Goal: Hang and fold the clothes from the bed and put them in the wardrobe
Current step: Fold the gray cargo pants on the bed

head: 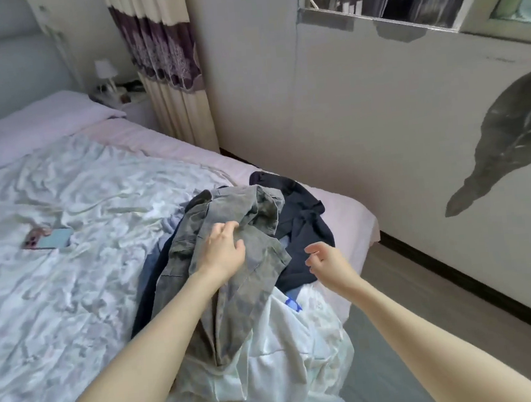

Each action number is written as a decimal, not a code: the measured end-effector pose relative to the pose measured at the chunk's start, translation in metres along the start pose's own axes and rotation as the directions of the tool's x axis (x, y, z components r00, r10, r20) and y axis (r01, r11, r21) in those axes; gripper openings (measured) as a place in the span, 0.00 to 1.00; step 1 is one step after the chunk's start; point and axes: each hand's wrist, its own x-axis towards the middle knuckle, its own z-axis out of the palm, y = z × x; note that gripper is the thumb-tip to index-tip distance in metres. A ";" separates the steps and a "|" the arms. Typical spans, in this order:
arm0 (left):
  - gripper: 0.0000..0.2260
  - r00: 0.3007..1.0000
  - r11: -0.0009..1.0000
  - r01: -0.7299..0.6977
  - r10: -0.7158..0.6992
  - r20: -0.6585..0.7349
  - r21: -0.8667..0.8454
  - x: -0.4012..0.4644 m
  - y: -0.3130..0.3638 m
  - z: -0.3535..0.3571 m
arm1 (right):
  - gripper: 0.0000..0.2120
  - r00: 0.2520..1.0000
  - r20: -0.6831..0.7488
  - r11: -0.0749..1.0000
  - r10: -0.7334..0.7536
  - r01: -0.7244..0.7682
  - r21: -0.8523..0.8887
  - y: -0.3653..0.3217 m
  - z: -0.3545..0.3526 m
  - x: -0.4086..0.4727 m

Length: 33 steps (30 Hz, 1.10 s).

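You are at the sorting stage, picking the first piece out of the heap at the near right corner of the pale crumpled-quilt bed (72, 300). Your left hand (224, 253) lies on top of the grey washed-denim garment (235, 301), fingers curled into a fold of the cloth as if gathering it, though how firm the hold is I cannot tell. Your right hand (325, 261) hovers just right of that garment, fingers loosely bent, holding nothing. Under and beyond the denim lies a dark navy garment (302, 223), and nearer you a white thin garment (281, 345) that the denim's lower end overlaps. The next move probably calls for a sure grip on the denim with both hands and a lift clear of the heap, so the pieces beneath do not drag along. Left of the heap, a light-blue phone (54, 239) rests on the quilt, well apart. No wardrobe is in view.
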 end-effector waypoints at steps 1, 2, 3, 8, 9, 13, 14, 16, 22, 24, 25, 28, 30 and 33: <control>0.18 1.000 1.000 0.021 -0.021 -0.003 0.014 0.028 0.000 0.004 | 0.18 1.000 0.020 1.000 0.005 -0.005 0.001 -0.002 -0.003 0.029; 0.19 0.998 0.998 0.055 -0.055 -0.002 0.024 0.060 0.001 0.009 | 0.17 0.999 0.040 1.000 0.005 -0.005 -0.007 -0.004 -0.005 0.063; 0.20 0.997 0.997 0.071 -0.071 0.000 0.038 0.081 0.001 0.013 | 0.17 0.999 0.053 1.000 0.003 -0.002 -0.013 -0.006 -0.005 0.086; 0.32 0.994 0.973 0.078 -0.094 0.063 0.216 0.185 -0.005 0.051 | 0.17 0.987 0.110 0.986 0.115 -0.127 0.104 -0.004 0.008 0.194; 0.35 0.987 0.964 0.090 -0.120 0.106 0.249 0.199 -0.008 0.059 | 0.17 0.980 0.129 0.976 0.149 -0.166 0.142 -0.005 0.011 0.208; 0.31 0.979 0.929 0.103 -0.158 0.131 0.355 0.235 -0.019 0.083 | 0.15 0.896 0.273 0.796 0.349 -0.437 0.418 -0.004 0.020 0.253; 0.26 0.987 0.930 0.081 -0.125 0.103 0.359 0.241 -0.024 0.087 | 0.17 0.856 0.343 0.727 0.386 -0.511 0.459 -0.004 0.022 0.264; 0.19 0.999 0.948 -0.015 0.001 0.045 0.319 0.236 -0.030 0.087 | 0.25 0.785 0.469 0.592 0.405 -0.616 0.519 -0.004 0.021 0.276; 0.14 0.943 0.939 -0.321 0.329 -0.054 0.121 0.171 -0.043 0.075 | 0.34 0.611 0.663 0.142 0.432 -0.772 0.619 -0.026 0.039 0.292; 0.14 0.927 0.928 -0.356 0.365 -0.084 0.107 0.156 -0.039 0.072 | 0.24 0.612 0.621 0.200 0.491 -0.772 0.603 -0.036 0.049 0.285; 0.14 0.927 0.931 -0.353 0.362 -0.101 0.096 0.152 -0.037 0.071 | 0.16 0.626 0.586 0.229 0.515 -0.759 0.609 -0.037 0.053 0.281; 0.13 0.922 0.931 -0.352 0.362 -0.138 0.092 0.130 -0.031 0.063 | 0.06 0.671 0.513 0.251 0.535 -0.706 0.662 -0.033 0.055 0.259; 0.14 0.914 0.921 -0.377 0.387 -0.125 0.098 0.110 -0.027 0.057 | 0.11 0.730 0.440 0.292 0.522 -0.638 0.713 -0.032 0.051 0.242; 0.16 0.885 0.880 -0.450 0.462 -0.054 0.152 0.079 -0.023 0.043 | 0.16 0.851 0.311 0.417 0.424 -0.488 0.767 -0.039 0.035 0.205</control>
